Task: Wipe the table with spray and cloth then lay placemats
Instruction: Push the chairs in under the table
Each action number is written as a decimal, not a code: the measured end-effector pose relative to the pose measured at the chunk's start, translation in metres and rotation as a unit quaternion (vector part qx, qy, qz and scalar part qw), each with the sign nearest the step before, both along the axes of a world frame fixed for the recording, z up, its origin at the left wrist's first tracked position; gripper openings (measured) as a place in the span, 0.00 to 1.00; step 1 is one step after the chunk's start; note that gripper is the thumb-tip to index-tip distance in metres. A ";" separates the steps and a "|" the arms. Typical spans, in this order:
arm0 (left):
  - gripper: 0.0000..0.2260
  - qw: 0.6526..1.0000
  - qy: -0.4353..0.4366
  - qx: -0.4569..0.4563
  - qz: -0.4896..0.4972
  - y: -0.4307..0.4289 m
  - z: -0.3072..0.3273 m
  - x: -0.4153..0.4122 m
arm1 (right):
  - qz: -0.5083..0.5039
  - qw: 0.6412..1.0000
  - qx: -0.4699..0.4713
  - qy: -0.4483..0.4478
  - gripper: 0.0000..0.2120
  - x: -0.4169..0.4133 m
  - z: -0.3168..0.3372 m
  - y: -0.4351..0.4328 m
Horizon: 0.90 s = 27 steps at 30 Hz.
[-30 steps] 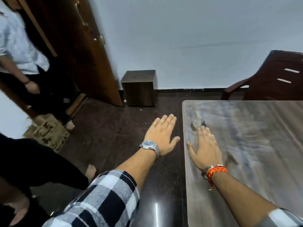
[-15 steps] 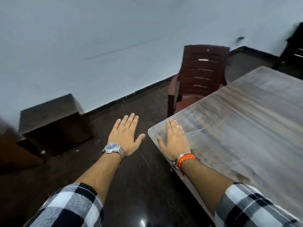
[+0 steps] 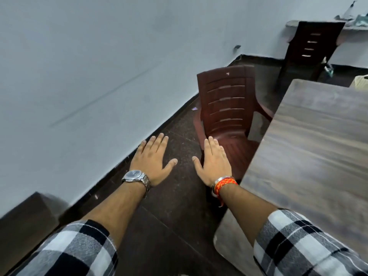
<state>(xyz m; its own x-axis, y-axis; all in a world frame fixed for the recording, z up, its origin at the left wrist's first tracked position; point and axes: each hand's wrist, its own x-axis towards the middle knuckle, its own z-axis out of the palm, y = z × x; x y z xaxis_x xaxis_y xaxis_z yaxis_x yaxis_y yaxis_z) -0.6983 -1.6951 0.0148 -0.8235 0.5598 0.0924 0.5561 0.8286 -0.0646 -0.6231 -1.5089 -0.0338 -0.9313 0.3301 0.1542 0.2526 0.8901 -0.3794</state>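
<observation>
Table [image 3: 310, 156] sits at the right, its wood-grain top bare, no spray, cloth or placemats in view. Left hand [image 3: 152, 161] and right hand [image 3: 214, 162] both hover flat over the dark floor, fingers spread and holding nothing, just beside the table's near corner. A brown plastic chair [image 3: 227, 108] stands at its edge. Best move, I'd say: find the spray and cloth first, then work corner to corner.

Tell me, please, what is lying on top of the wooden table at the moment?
Nothing shows on the visible part of the table: no spray, cloth or placemats. The right sleeve covers its near corner, and its right side runs out of frame.
</observation>
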 end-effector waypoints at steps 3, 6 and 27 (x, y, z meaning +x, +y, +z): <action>0.34 1.000 -0.006 0.023 -0.012 0.009 0.009 -0.083 | -0.026 1.000 0.002 0.008 0.36 -0.070 0.005 0.000; 0.34 0.998 -0.007 0.041 -0.038 0.028 0.005 -0.155 | -0.050 0.999 0.005 0.007 0.36 -0.129 0.009 0.005; 0.31 0.906 -0.016 0.011 -0.422 0.368 -0.008 -0.637 | -0.436 0.897 -0.055 0.041 0.37 -0.563 0.009 0.205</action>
